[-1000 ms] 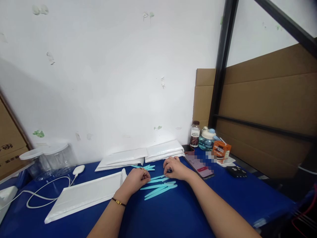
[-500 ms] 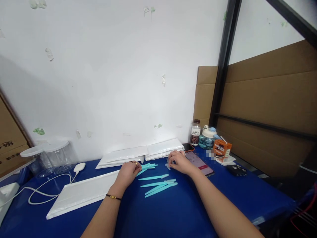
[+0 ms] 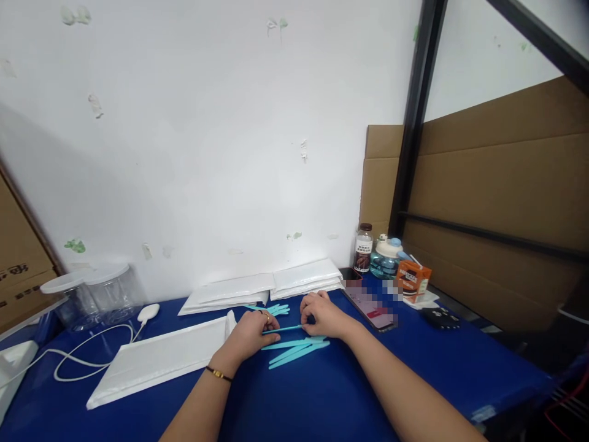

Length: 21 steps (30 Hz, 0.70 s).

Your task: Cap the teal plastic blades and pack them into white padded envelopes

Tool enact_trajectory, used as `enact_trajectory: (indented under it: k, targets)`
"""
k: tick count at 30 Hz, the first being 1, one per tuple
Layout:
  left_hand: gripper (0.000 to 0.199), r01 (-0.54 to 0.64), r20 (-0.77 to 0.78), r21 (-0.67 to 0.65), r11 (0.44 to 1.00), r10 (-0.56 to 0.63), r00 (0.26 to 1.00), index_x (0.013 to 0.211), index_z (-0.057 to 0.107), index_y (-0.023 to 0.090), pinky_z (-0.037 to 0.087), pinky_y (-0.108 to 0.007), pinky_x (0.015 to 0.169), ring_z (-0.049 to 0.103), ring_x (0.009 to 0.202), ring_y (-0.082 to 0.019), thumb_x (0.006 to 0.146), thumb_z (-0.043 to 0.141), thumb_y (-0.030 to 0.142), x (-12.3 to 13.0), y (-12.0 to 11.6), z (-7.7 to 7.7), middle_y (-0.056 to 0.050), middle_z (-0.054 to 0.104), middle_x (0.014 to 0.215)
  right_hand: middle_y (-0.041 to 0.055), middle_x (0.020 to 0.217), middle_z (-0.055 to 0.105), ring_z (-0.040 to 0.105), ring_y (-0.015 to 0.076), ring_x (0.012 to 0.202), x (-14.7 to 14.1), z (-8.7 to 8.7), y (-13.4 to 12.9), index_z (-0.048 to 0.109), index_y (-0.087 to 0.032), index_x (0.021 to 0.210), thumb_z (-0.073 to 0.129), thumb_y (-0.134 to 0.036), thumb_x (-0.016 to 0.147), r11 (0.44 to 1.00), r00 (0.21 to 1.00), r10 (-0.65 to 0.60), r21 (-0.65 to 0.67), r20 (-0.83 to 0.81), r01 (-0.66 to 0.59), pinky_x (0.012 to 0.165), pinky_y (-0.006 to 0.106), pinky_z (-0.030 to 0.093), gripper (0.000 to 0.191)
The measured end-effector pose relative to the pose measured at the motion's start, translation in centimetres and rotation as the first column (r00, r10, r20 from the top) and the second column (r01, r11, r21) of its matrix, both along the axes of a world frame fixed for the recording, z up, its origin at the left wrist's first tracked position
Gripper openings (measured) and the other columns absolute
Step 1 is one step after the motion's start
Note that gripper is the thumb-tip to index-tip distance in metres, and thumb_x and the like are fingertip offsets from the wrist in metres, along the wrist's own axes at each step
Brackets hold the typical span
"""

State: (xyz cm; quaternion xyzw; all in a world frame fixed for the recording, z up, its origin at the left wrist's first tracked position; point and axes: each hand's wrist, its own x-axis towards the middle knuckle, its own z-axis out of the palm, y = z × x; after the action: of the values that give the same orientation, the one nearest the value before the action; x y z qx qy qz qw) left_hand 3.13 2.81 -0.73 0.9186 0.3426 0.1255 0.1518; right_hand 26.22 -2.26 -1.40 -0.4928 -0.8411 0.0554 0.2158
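Note:
A thin turquoise stick (image 3: 289,328) is held level between both hands, just above the blue table. My left hand (image 3: 254,333) pinches its left end, and my right hand (image 3: 321,314) is closed on its right end. Several turquoise sticks (image 3: 297,351) lie fanned out below the held one. Behind my left hand's fingers rests another group of turquoise sticks (image 3: 279,309). To the left, a white padded envelope (image 3: 165,356) lies with its right end beside my left hand.
White envelopes (image 3: 306,276) are stacked along the wall. Clear jars (image 3: 110,291) and a white cable (image 3: 83,353) lie left. At right are a phone (image 3: 368,306), a bottle (image 3: 363,248), a blue jug (image 3: 385,258), an orange carton (image 3: 413,281) and a black item (image 3: 439,317).
My left hand has moved right and toward me from the far sticks. The right hand has shifted left and slightly down. Both now grip the single stick that lay on the table.

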Motion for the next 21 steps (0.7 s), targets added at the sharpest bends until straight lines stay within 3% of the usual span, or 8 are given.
enact_trajectory:
  k: [6, 12, 15, 18, 21]
  targets:
    - [0.017, -0.049, -0.045, 0.081, 0.995, 0.053, 0.998, 0.078, 0.063, 0.020, 0.036, -0.023, 0.065, 0.056, 0.073, -0.014, 0.079, 0.048, 0.026, 0.2, 0.6, 0.1, -0.002, 0.064, 0.080, 0.0001, 0.088, 0.060, 0.050, 0.0162, 0.089, 0.4, 0.2, 0.3, 0.064, -0.020, 0.070, 0.063, -0.023, 0.074, 0.999, 1.000, -0.003, 0.050, -0.022, 0.004, 0.084, 0.034, 0.023, 0.005]
    - [0.016, -0.264, -0.078, 0.171, 0.949, 0.281, 0.957, 0.079, 0.063, 0.022, 0.035, -0.023, 0.066, 0.057, 0.075, -0.015, 0.081, 0.048, 0.028, -2.5, 2.2, 0.7, -0.001, 0.064, 0.078, 0.0019, 0.085, 0.061, 0.050, 0.0178, 0.090, 3.2, 0.5, 0.7, 0.065, -0.019, 0.067, 0.059, -0.020, 0.076, 0.968, 0.973, -0.225, 0.102, -0.045, 0.228, 0.085, 0.037, 0.022, 0.011]
    - [0.015, -0.312, -0.066, 0.165, 0.936, 0.326, 0.943, 0.086, 0.064, 0.024, 0.036, -0.024, 0.069, 0.057, 0.079, -0.015, 0.077, 0.053, 0.029, -3.1, 2.5, 0.7, 0.000, 0.065, 0.082, 0.0018, 0.084, 0.061, 0.051, 0.0189, 0.091, 3.5, 0.6, 0.6, 0.066, -0.020, 0.069, 0.060, -0.019, 0.074, 0.958, 0.962, -0.266, 0.089, -0.063, 0.271, 0.084, 0.036, 0.023, 0.008]
    - [0.022, -0.314, 0.039, 0.124, 0.941, 0.312, 0.949, 0.092, 0.064, 0.024, 0.038, -0.025, 0.071, 0.056, 0.082, -0.017, 0.074, 0.056, 0.032, -2.6, 1.8, 0.9, -0.002, 0.064, 0.089, 0.0015, 0.087, 0.060, 0.052, 0.0186, 0.091, 2.8, 1.3, -0.2, 0.067, -0.021, 0.071, 0.061, -0.024, 0.074, 0.975, 0.971, -0.209, 0.056, -0.116, 0.216, 0.085, 0.035, 0.024, 0.007]
    - [0.022, -0.191, 0.120, 0.016, 0.981, 0.188, 0.975, 0.086, 0.064, 0.022, 0.039, -0.024, 0.068, 0.055, 0.077, -0.015, 0.074, 0.055, 0.039, -1.6, 0.5, 1.1, -0.001, 0.063, 0.086, 0.0008, 0.089, 0.060, 0.052, 0.0179, 0.087, 1.8, 2.0, -1.3, 0.069, -0.023, 0.072, 0.067, -0.037, 0.067, 0.996, 0.995, -0.046, -0.082, -0.094, 0.038, 0.086, 0.033, 0.025, 0.015]
